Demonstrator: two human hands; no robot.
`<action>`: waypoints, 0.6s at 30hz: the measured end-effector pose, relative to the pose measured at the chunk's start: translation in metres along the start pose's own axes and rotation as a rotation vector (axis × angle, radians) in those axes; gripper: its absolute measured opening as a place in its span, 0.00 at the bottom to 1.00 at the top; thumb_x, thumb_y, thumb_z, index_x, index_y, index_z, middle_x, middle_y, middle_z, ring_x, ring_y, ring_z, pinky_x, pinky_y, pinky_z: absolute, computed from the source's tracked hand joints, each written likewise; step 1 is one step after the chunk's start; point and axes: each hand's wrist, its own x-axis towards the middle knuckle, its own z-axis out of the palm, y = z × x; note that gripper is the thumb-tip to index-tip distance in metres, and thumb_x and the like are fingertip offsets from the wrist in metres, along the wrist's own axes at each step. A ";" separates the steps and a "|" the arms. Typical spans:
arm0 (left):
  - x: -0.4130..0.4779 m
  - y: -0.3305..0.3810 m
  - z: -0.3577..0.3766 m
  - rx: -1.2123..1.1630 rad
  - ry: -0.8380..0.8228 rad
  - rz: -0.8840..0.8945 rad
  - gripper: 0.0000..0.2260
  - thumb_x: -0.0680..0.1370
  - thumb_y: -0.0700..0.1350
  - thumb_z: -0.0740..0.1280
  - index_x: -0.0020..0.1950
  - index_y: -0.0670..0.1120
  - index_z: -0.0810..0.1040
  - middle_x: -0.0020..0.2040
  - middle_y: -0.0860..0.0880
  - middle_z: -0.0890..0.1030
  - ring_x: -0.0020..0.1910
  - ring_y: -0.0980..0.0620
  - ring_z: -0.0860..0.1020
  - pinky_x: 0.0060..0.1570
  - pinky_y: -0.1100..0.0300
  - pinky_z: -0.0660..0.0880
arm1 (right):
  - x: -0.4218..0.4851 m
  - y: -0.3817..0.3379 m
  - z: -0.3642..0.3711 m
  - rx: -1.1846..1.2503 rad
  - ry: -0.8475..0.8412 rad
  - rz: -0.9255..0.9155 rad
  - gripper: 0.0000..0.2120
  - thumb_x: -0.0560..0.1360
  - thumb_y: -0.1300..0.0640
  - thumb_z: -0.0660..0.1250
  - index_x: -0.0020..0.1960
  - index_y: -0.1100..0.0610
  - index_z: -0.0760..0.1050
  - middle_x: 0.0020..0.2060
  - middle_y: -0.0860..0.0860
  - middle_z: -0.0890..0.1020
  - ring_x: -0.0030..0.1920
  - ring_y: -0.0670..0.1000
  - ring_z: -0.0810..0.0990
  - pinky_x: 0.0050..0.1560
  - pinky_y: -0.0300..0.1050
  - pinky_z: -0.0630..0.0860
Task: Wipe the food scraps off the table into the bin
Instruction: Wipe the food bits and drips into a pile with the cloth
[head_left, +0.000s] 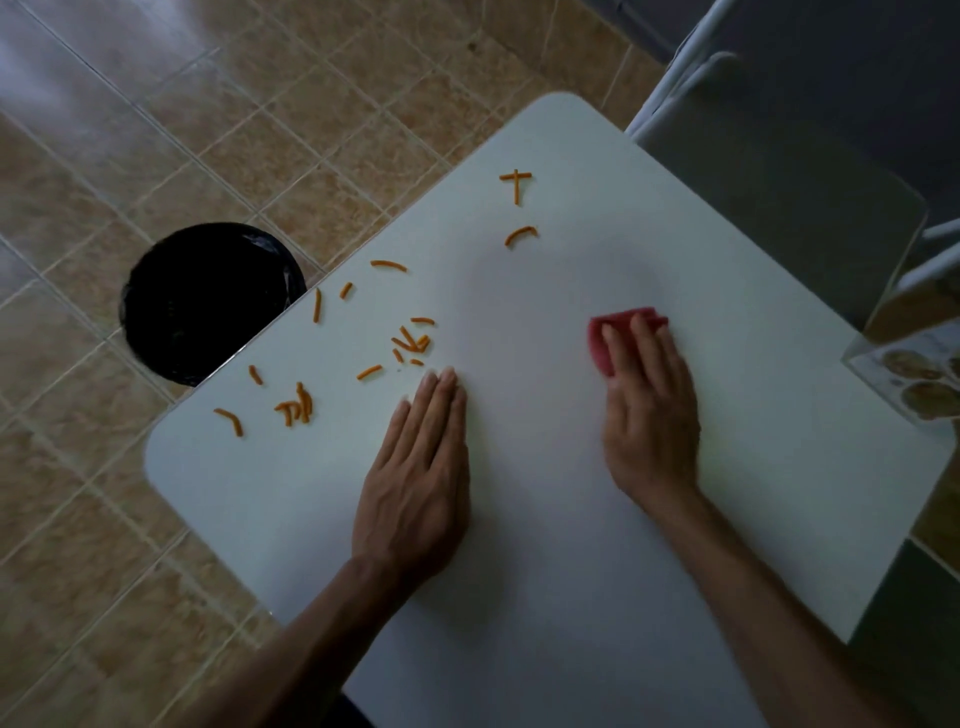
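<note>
White table (545, 571) over tiled floor (156, 104): orange scraps (410, 343) along its left-of-frame edge by the black bin (208, 306) look light and loose, left grip (415, 467) flat, empty, right grip (649, 415) pressing flat-fingered on soft red cloth (602, 340); sweep, don't pinch.

A single head-worn view looks steeply down from above the tabletop (550, 519). It is close enough that both forearms enter from the bottom edge, with the left hand (415, 467) and right hand (649, 410) near mid-frame. The tabletop runs diagonally, its far corner toward the top. Floor (156, 130) and bin (208, 301) fill the left, and a chair (779, 197) sits upper right.
</note>
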 end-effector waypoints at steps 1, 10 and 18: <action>-0.001 -0.001 0.000 0.000 0.000 -0.001 0.26 0.82 0.40 0.59 0.79 0.37 0.61 0.81 0.40 0.59 0.81 0.44 0.56 0.78 0.45 0.58 | 0.000 -0.018 0.007 0.000 0.035 0.102 0.27 0.80 0.51 0.50 0.78 0.53 0.67 0.79 0.57 0.66 0.80 0.62 0.61 0.78 0.61 0.62; -0.006 -0.009 -0.003 -0.090 0.010 0.018 0.26 0.80 0.36 0.61 0.78 0.35 0.62 0.80 0.38 0.60 0.80 0.42 0.57 0.78 0.44 0.58 | -0.118 -0.050 -0.002 0.007 -0.182 -0.429 0.29 0.79 0.60 0.55 0.80 0.48 0.63 0.80 0.52 0.62 0.82 0.57 0.57 0.77 0.59 0.63; -0.019 -0.020 -0.007 -0.077 0.060 0.014 0.26 0.79 0.35 0.60 0.78 0.35 0.63 0.79 0.37 0.60 0.80 0.41 0.57 0.77 0.43 0.59 | -0.040 -0.056 0.021 0.018 0.112 0.249 0.28 0.80 0.50 0.50 0.78 0.56 0.66 0.79 0.59 0.64 0.80 0.64 0.59 0.78 0.62 0.61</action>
